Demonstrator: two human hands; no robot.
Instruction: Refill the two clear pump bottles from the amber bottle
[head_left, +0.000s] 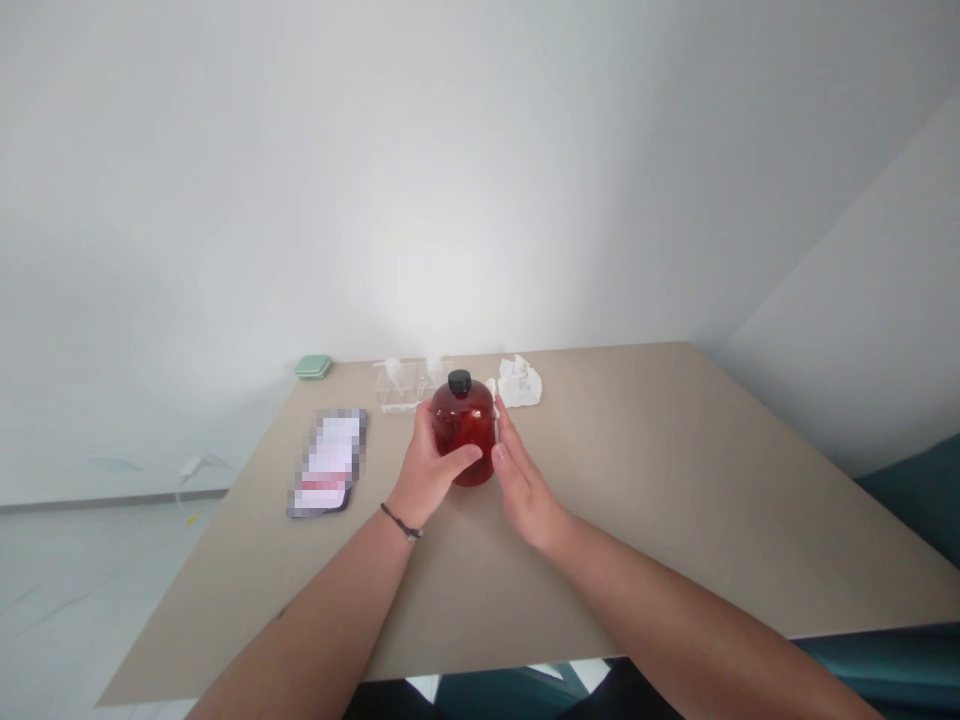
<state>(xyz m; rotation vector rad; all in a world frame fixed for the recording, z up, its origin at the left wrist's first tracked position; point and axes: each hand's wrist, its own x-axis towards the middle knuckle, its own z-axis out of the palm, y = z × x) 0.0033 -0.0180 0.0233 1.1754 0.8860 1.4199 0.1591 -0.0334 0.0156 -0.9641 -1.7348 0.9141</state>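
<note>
Head view: amber bottle [463, 425] with black cap [460, 382], upright on counter [600, 480]. Left hand [435, 468] curled round bottle's left side, fingers across front. Right hand [525, 490] flat, open, fingers against bottle's right side. Behind bottle: clear pump bottles [401, 388]. Back right of bottle: crumpled tissue [520, 382]. Left of bottle: pixelated packet [327, 463]; back left, green case [313, 367].

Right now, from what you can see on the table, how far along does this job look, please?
Done so far: the amber bottle stands upright on the table, its black cap on. In hand: the left hand curls around the bottle, and the right hand lies flat against its side. Left: no hand is on the clear pump bottles or the crumpled white tissue behind it.
</note>
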